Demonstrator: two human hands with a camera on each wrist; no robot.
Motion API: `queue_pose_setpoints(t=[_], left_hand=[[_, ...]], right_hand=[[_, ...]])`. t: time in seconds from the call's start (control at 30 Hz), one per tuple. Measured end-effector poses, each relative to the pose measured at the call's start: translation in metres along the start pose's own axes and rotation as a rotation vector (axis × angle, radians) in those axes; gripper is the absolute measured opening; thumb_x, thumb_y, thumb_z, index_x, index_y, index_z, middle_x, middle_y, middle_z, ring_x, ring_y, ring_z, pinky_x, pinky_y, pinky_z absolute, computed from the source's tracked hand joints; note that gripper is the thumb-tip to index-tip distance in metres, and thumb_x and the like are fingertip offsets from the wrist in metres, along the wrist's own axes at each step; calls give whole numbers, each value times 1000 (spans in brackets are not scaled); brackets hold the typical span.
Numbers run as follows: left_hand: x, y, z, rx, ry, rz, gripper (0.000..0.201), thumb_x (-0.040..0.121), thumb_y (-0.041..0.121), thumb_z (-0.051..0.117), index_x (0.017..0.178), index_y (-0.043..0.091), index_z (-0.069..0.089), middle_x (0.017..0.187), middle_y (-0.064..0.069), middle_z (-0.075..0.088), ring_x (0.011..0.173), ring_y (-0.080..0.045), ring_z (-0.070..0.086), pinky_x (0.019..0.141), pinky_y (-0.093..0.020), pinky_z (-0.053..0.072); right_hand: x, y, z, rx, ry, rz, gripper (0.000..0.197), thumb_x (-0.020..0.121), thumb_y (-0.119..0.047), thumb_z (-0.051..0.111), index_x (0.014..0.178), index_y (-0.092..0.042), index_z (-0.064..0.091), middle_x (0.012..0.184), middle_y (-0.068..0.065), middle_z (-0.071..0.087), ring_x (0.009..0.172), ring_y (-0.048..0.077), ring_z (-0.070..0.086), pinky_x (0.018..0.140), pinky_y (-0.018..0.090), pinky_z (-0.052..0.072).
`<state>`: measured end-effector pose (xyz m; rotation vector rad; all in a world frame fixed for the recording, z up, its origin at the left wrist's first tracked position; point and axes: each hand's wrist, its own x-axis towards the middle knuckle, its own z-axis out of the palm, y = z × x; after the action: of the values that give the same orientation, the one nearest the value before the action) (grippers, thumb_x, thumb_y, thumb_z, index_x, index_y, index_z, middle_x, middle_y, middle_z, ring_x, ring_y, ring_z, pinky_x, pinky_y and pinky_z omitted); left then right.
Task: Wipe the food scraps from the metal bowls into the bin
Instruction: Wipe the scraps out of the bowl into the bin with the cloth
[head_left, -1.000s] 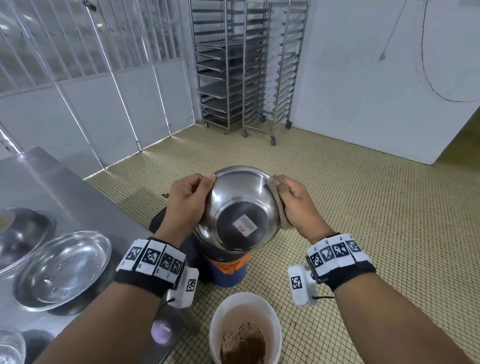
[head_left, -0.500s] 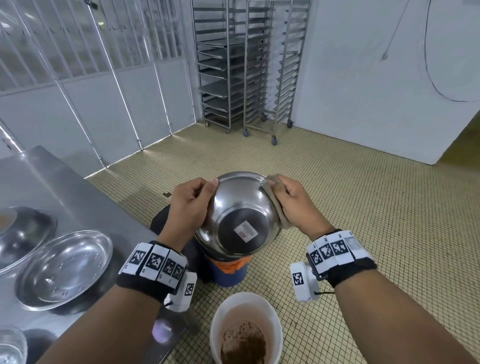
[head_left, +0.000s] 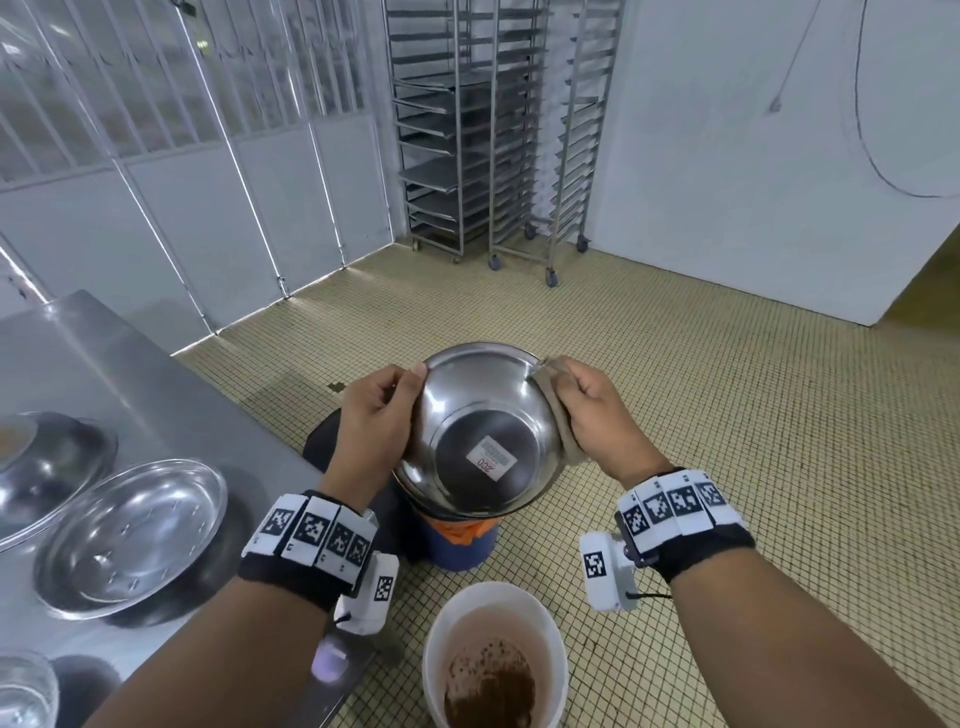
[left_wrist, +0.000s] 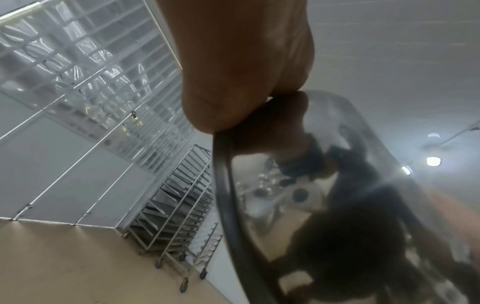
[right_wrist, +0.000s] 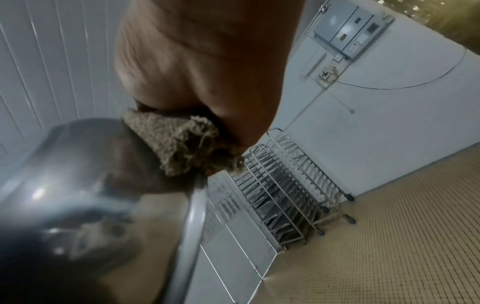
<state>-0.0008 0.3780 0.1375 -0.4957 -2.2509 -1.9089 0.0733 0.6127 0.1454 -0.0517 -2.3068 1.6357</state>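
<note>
Left hand: the left hand (head_left: 375, 422) grips the left rim of the metal bowl (head_left: 480, 431), thumb on the outer wall, the other fingers curled over the edge and out of sight inside. In the left wrist view the fingers (left_wrist: 228, 107) close onto the dark rim.
Right hand: the right hand (head_left: 597, 415) is closed round a beige cloth (head_left: 558, 410) and presses it to the bowl's right rim; the cloth folds over the edge, part of it lying against the outer wall. The right wrist view shows the frayed cloth (right_wrist: 182, 144) bunched under the fingers and touching the rim.
Metal bowl: held in the air between both hands, tipped with its mouth facing away and down, its base and a white sticker (head_left: 491, 460) facing the head camera. Its inside cannot be seen.
Bin: the bin (head_left: 457, 540), blue with an orange band at the top, stands on the tiled floor directly under the bowl; its opening is mostly hidden by the bowl.
White bucket: a white bucket (head_left: 441, 639) with brown residue at the bottom stands on the floor nearer the person, beside the desk edge.
Desk: the steel desk (head_left: 104, 374) to the left carries a shallow metal dish (head_left: 130, 535), another metal bowl (head_left: 47, 462) behind it, and a clear glass vessel (head_left: 23, 696) at the near corner.
Background: wheeled tray racks (head_left: 493, 130) stand against the far wall.
</note>
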Motion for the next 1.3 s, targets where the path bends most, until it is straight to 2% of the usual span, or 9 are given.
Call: queue_pose_setpoints(t=[0.07, 0.2, 0.33, 0.47, 0.6, 0.77, 0.93, 1.13, 1.3], left_hand=[[-2, 8, 1, 61, -109, 26, 41, 104, 17, 61, 72, -7, 61, 50, -2, 54, 44, -5, 48, 46, -17, 39], [2, 21, 8, 135, -255, 44, 33, 104, 16, 62, 79, -4, 68, 55, -10, 62, 44, -6, 56, 44, -17, 43], [7, 19, 10, 75, -167, 25, 32, 100, 23, 68, 78, -1, 71, 63, -20, 65, 52, -15, 57, 48, -24, 46], [12, 15, 0, -35, -22, -26, 36, 100, 23, 68, 79, -6, 68, 62, -25, 62, 50, -22, 56, 46, -26, 44], [3, 17, 6, -21, -93, -13, 38, 104, 19, 62, 80, -11, 61, 46, -3, 56, 35, -11, 50, 37, -22, 38], [1, 19, 13, 70, -123, 41, 34, 102, 20, 65, 76, -2, 66, 53, -9, 61, 43, -7, 53, 44, -18, 42], [14, 12, -2, -18, 58, -26, 40, 101, 25, 67, 73, -3, 64, 50, -2, 55, 43, -10, 49, 44, -22, 42], [-1, 13, 10, 21, -120, 7, 37, 104, 22, 62, 73, 2, 61, 46, -1, 56, 35, -12, 52, 37, -20, 38], [2, 17, 15, 41, -79, 18, 38, 101, 23, 67, 75, -5, 64, 48, 4, 57, 41, -4, 51, 42, -16, 41]], right_hand=[[3, -6, -3, -39, -6, -16, 28, 108, -21, 48, 90, -26, 69, 78, -13, 69, 73, 6, 64, 73, 26, 50], [11, -21, -3, -272, -116, -152, 24, 105, -30, 55, 86, -35, 68, 78, -14, 68, 74, 5, 63, 72, 29, 50], [12, -21, 3, -257, -93, -173, 24, 103, -39, 54, 85, -30, 67, 78, -4, 68, 75, 22, 65, 74, 43, 53], [-1, 3, 2, -49, 10, -72, 30, 105, -41, 46, 96, -28, 72, 91, -5, 72, 86, 15, 69, 82, 36, 54], [1, 3, 8, -63, 31, -43, 28, 108, -29, 48, 89, -34, 68, 85, -13, 69, 82, 9, 65, 79, 31, 50], [12, -21, 9, -241, -53, -175, 27, 105, -32, 54, 81, -39, 63, 76, -19, 66, 71, 4, 62, 67, 21, 49], [-1, 3, 6, -19, 48, -14, 29, 109, -31, 45, 96, -27, 71, 90, -9, 71, 87, 10, 67, 84, 33, 54], [10, -14, 7, -174, -13, -84, 22, 106, -32, 51, 94, -31, 70, 91, -8, 71, 85, 10, 66, 81, 32, 53], [10, -22, 3, -223, -36, -130, 22, 106, -36, 52, 93, -32, 69, 87, -7, 70, 81, 14, 67, 76, 35, 55]])
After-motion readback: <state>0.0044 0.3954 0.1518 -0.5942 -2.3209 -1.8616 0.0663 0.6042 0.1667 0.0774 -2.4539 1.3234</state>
